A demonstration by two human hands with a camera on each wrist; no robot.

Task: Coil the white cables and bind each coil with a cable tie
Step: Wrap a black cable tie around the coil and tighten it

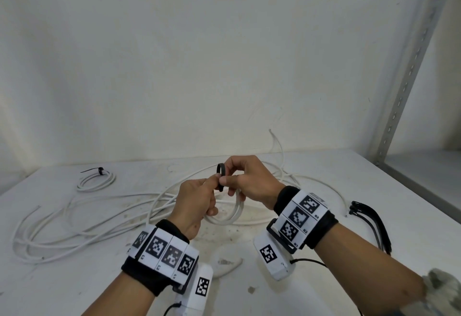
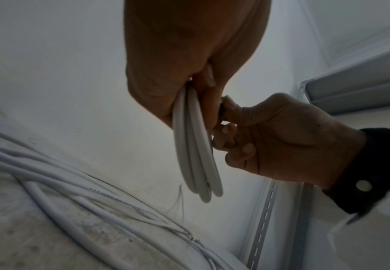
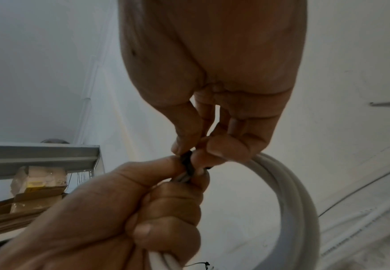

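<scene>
My left hand (image 1: 199,198) grips a small white cable coil (image 1: 233,212) just above the table; its loops hang below my fist in the left wrist view (image 2: 196,151). A black cable tie (image 1: 220,174) loops over the top of the coil. My right hand (image 1: 243,178) pinches the tie between thumb and fingers, close against my left thumb. From the right wrist, the tie (image 3: 187,164) sits where both hands meet, with the coil (image 3: 289,184) curving off to the right. A bound coil (image 1: 96,178) with a black tie lies at the back left.
Long loose white cables (image 1: 74,226) sprawl across the white table (image 1: 311,290) on the left and behind my hands. Spare black cable ties (image 1: 369,218) lie at the right. A grey slotted shelf upright (image 1: 409,78) stands at the right edge against the wall.
</scene>
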